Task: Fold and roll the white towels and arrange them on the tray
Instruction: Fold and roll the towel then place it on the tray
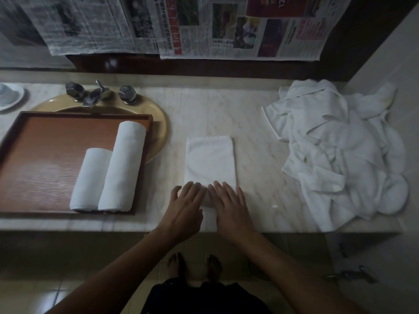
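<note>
A white towel (209,158) lies folded into a long strip on the marble counter, running away from me. My left hand (186,208) and my right hand (230,206) lie side by side on its near end, fingers straight and pressing down. What the towel's near end looks like under the hands is hidden. A brown wooden tray (45,141) sits to the left, over the sink. On it lie two rolled white towels, a short one (90,180) and a longer one (123,166), touching along their sides at the tray's right.
A heap of loose white towels (340,150) covers the counter's right end. A tan sink (158,123) with metal taps (99,94) sits behind the tray. A white dish (10,96) is at far left. Newspapers (158,26) hang on the wall.
</note>
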Motion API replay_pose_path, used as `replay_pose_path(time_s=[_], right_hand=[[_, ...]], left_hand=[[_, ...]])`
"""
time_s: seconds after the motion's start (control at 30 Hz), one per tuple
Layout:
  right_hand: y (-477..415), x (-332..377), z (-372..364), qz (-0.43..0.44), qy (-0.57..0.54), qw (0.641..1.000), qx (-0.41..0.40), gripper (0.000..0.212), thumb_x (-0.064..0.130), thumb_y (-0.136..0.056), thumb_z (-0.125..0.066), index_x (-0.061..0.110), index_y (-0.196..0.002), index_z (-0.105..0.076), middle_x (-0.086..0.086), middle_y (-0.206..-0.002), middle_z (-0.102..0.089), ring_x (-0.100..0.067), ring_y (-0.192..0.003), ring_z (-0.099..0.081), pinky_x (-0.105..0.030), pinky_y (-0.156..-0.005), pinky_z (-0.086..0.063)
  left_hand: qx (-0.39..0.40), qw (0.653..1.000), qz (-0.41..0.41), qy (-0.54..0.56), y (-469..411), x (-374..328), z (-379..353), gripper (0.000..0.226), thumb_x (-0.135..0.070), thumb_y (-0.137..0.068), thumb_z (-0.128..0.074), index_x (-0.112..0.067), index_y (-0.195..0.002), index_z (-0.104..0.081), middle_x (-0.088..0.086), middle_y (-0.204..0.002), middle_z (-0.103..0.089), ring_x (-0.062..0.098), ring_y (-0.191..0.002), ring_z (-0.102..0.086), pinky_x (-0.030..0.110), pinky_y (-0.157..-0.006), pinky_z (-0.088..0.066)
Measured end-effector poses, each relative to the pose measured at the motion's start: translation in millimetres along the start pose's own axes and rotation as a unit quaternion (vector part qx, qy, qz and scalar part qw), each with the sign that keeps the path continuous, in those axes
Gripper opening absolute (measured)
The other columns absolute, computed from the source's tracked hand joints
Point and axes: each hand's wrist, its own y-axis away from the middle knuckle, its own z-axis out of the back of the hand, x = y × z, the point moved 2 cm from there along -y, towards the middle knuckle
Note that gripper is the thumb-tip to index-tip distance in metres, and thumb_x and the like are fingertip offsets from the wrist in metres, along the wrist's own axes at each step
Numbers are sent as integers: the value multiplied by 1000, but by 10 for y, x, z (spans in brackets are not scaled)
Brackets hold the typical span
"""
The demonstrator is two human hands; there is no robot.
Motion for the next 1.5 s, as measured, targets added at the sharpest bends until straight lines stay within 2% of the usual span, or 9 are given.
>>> replay_pose_path(time_s=[0.1,0.23,0.57,0.8,1.03,1.13,1.23,1.4,1.5], right_hand=[[-137,-10,82,-6,13,1000,25,103,19,-79,-75,17,-163,-15,-8,-169,-23,-31,-155,-21,-55,-126,-14],[-269,-56,194,3,28,999,34,96,21,-79,-76,19,-159,-25,-4,-157,-40,-27,-142,-39,-47,-121,-26],[11,-80,290,-12,-43,992,119,68,38,-89,-72,24,-144,-35,-3,-137,-55,-24,-121,-51,-40,-105,-35],[50,-203,309,-10,-154,977,145,57,47,-93,-68,29,-142,-45,7,-144,-41,-18,-124,-46,-32,-106,-38],[-59,-240,414,-34,-128,981,139,61,53,-100,-55,27,-154,-40,1,-150,-47,-22,-136,-41,-40,-115,-31],[33,-143,397,-24,-68,995,64,58,45,-100,-55,25,-153,-42,0,-149,-50,-25,-140,-41,-47,-121,-25],[208,45,276,-14,-22,999,-43,54,27,-91,-66,19,-143,-54,-7,-143,-57,-31,-136,-50,-58,-116,-35],[257,117,119,-35,9,999,-11,88,17,-82,-68,15,-160,-29,-15,-165,-30,-36,-153,-27,-63,-120,-25],[140,36,127,-33,21,999,-4,94,15,-80,-69,14,-162,-23,-14,-167,-26,-37,-154,-24,-63,-122,-20]], left_hand=[[45,998,18,-26,-52,120,-119,83,-17,-79,-80,-9,-152,-42,11,-156,-45,31,-146,-41,53,-113,-40],[54,998,21,-8,-162,184,-96,79,-17,-79,-84,-9,-149,-46,10,-150,-51,31,-138,-49,51,-106,-48],[85,995,-44,6,138,197,-69,76,-55,-89,-63,-21,-152,-36,-2,-150,-48,19,-137,-46,51,-120,-29],[95,991,-37,91,252,254,-37,68,-70,-90,-54,-25,-139,-40,-6,-139,-52,15,-122,-52,42,-109,-37],[105,989,-32,99,104,285,16,52,-63,-99,-44,-26,-136,-47,-8,-135,-46,14,-113,-47,37,-98,-41],[141,986,-30,79,-20,314,69,56,-64,-100,-36,-27,-140,-46,-8,-135,-48,12,-114,-44,35,-99,-39],[178,981,-23,70,-148,345,112,55,-61,-101,-41,-25,-142,-47,-7,-133,-51,14,-112,-45,36,-96,-37],[225,969,34,102,-272,366,140,56,-57,-102,-47,-24,-146,-48,-3,-139,-53,20,-123,-47,41,-101,-40],[148,983,63,84,-233,304,158,60,-59,-100,-42,-22,-146,-49,0,-143,-51,21,-125,-48,43,-103,-39]])
